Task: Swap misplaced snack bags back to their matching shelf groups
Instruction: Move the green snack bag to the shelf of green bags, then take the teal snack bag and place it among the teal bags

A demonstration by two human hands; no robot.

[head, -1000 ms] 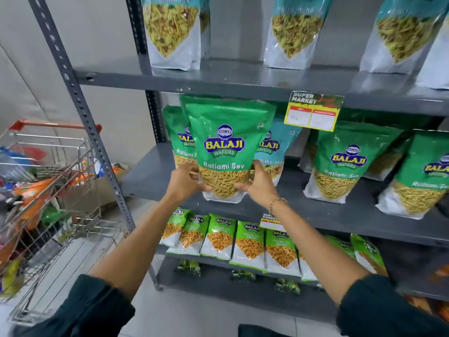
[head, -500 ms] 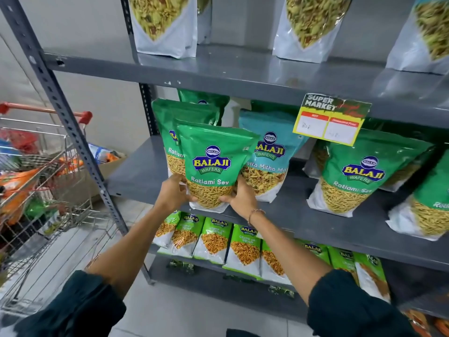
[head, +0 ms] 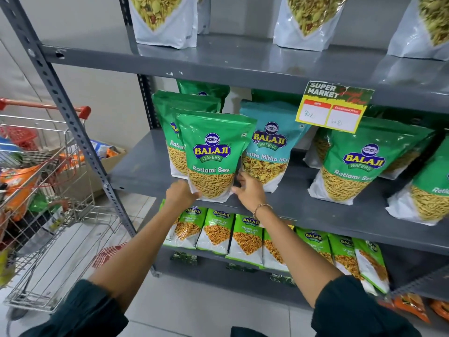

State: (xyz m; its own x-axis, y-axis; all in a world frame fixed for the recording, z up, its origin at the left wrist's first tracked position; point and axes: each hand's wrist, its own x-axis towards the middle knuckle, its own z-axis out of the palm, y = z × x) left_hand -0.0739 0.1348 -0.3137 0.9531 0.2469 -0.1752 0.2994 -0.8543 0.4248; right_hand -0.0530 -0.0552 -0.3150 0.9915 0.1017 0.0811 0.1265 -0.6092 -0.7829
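Observation:
A green Ratlami Sev bag (head: 211, 154) stands upright at the front of the middle shelf (head: 303, 203), in front of another green Ratlami Sev bag (head: 175, 122). My left hand (head: 181, 194) grips its lower left corner. My right hand (head: 249, 190) touches its lower right edge with fingers spread. Just right of it stands a teal Khatta Mitha Mix bag (head: 269, 147), alone among the green bags. More Ratlami Sev bags (head: 359, 164) stand further right.
A shopping cart (head: 48, 203) full of packets stands at the left, beside the shelf's grey upright post (head: 60, 105). White mix bags (head: 165, 20) line the top shelf. Small Chana Jor Garam bags (head: 247, 234) fill the lower shelf. A yellow price tag (head: 332, 105) hangs above.
Both hands carried the green Ratlami Sev bag down and forward and set its base on the middle shelf. My right hand's fingers have loosened at its edge.

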